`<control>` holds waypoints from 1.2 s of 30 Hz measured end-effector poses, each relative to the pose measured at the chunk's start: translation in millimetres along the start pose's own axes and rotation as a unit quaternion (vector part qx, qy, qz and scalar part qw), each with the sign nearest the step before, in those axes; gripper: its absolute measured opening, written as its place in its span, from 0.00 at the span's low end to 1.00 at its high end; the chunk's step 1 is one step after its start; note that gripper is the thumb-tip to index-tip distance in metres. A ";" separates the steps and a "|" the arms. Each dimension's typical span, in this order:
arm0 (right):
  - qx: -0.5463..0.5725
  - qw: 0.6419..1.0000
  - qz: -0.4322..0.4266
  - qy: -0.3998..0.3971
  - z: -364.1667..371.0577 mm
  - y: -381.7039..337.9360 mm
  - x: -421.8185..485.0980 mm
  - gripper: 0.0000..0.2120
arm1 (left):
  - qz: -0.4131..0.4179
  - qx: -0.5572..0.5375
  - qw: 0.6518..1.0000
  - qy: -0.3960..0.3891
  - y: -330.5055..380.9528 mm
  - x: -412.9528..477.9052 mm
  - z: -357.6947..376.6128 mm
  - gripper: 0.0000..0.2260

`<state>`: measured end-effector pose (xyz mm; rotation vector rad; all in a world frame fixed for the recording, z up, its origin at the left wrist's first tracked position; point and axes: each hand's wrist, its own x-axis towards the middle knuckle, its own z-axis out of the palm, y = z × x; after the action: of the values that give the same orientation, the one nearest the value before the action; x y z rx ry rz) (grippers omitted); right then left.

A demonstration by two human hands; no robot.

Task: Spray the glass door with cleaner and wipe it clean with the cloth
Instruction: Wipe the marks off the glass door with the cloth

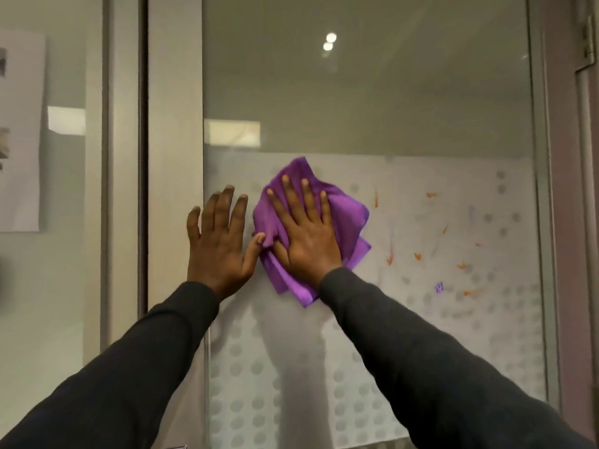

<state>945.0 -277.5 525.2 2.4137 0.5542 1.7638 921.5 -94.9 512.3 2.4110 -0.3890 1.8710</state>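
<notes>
Head camera, looking straight at the glass door (356, 108): both arms reach forward in dark sleeves (421, 351), and both hands lie flat against the pane.

The right hand (304, 228) is released, not grasping. Its fingers are straight and spread, and its palm presses a purple cloth (346, 218) onto the glass. The cloth is crumpled and folded under the hand. One corner pokes out above the fingertips, one edge sticks out to the hand's right, and another corner hangs below the wrist.

The left hand (220, 241) sits just beside the right hand, to its left, also unclenched with straight fingers. Most of it rests on the glass, while its little finger lies over the grey door frame (175, 124). Its thumb tip touches the cloth's near edge, close to the right thumb.

Behind and below both hands the pane carries a frosted film with grey dots (421, 335). To the right of the right hand, well apart from the cloth, orange smears (390, 257) and a small purple scribble (439, 287) mark the film. Above the hands the glass is clear and reflects two round lights (329, 42).

Far to the left of the left hand, beyond the frame, a sheet of paper (19, 134) hangs. A hinge (588, 43) shows at the upper right edge.
</notes>
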 end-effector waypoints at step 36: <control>0.009 0.996 0.091 -0.013 51.9 -22.5 -175.3 0.39 | -0.017 0.058 0.998 0.020 -1.5 9.3 23.9 0.36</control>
<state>942.5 -310.7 344.0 2.5704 0.3582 1.7965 946.5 -99.7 515.2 2.4301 -0.2419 1.9753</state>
